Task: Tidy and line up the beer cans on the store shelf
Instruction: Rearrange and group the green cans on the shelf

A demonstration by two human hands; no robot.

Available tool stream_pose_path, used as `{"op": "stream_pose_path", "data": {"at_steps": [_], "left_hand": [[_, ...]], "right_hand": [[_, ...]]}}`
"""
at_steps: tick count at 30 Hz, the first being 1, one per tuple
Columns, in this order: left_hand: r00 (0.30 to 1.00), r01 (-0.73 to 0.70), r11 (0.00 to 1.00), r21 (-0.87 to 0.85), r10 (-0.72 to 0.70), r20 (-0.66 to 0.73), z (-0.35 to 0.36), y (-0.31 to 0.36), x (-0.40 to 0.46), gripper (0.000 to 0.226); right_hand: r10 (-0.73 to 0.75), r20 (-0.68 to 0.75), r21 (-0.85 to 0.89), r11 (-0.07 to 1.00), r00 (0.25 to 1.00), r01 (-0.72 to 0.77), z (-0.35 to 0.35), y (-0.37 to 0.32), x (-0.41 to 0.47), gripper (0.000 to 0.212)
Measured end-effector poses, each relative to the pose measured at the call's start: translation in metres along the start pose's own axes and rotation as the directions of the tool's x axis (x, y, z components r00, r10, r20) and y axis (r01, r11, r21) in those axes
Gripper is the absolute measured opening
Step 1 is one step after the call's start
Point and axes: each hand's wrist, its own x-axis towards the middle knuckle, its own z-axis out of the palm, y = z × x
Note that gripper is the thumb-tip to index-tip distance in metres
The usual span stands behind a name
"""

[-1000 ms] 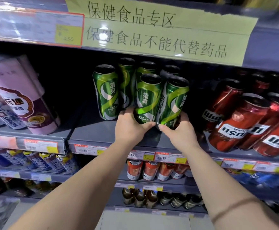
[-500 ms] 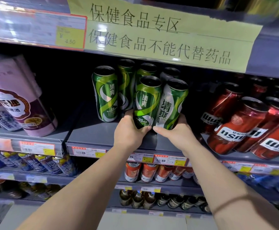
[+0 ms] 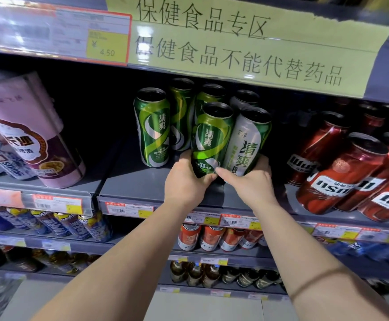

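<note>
Several tall green beer cans stand on the grey shelf (image 3: 142, 188). My left hand (image 3: 186, 181) grips the base of the front middle green can (image 3: 212, 137). Beside it, my right hand (image 3: 251, 184) wraps the base of the front right can (image 3: 246, 144), whose silver side with large characters faces me. The two held cans touch each other. A third front can (image 3: 153, 128) stands alone to the left, a gap away. Three more green cans (image 3: 182, 100) stand behind in shadow.
Red cans (image 3: 341, 172) crowd the shelf to the right. A purple drink pack (image 3: 33, 140) sits on the neighbouring shelf at left. Price tags line the shelf edge (image 3: 128, 208). A yellow paper sign (image 3: 235, 42) hangs above. Lower shelves hold more cans and bottles.
My right hand has turned its can, so the silver face with big characters now points forward. Both hands stay at the can bases.
</note>
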Motion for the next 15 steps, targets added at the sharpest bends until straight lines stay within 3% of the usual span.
{"op": "stream_pose_path", "data": {"at_steps": [2, 6, 9, 12, 13, 15], "left_hand": [[1.0, -0.001, 1.0, -0.006, 0.001, -0.004, 0.0, -0.001, 0.001, 0.061], [1.0, -0.004, 1.0, -0.004, 0.004, -0.007, 0.001, -0.002, 0.001, 0.062], [1.0, 0.0, 1.0, -0.002, 0.0, -0.007, 0.001, -0.002, 0.002, 0.063], [1.0, 0.001, 1.0, -0.002, -0.001, -0.005, 0.001, -0.002, 0.002, 0.059], [1.0, 0.001, 1.0, -0.002, -0.001, -0.004, 0.001, -0.003, 0.002, 0.059], [1.0, 0.001, 1.0, -0.005, -0.001, -0.003, 0.001, -0.003, 0.002, 0.059]], "right_hand": [[-0.01, -0.06, -0.003, 1.0, 0.998, 0.01, -0.001, -0.001, 0.0, 0.093], [-0.076, -0.01, 0.087, 0.993, 0.997, 0.076, -0.011, 0.003, -0.006, 0.052], [-0.044, 0.016, 0.152, 0.988, 0.999, 0.041, -0.011, 0.003, -0.005, 0.061], [0.002, -0.003, 0.03, 1.0, 1.0, -0.002, -0.002, -0.004, -0.004, 0.101], [-0.002, -0.043, 0.012, 1.0, 0.999, 0.003, 0.0, -0.004, -0.003, 0.101], [-0.03, -0.106, 0.044, 0.998, 0.994, 0.035, -0.001, -0.005, -0.004, 0.082]]}}
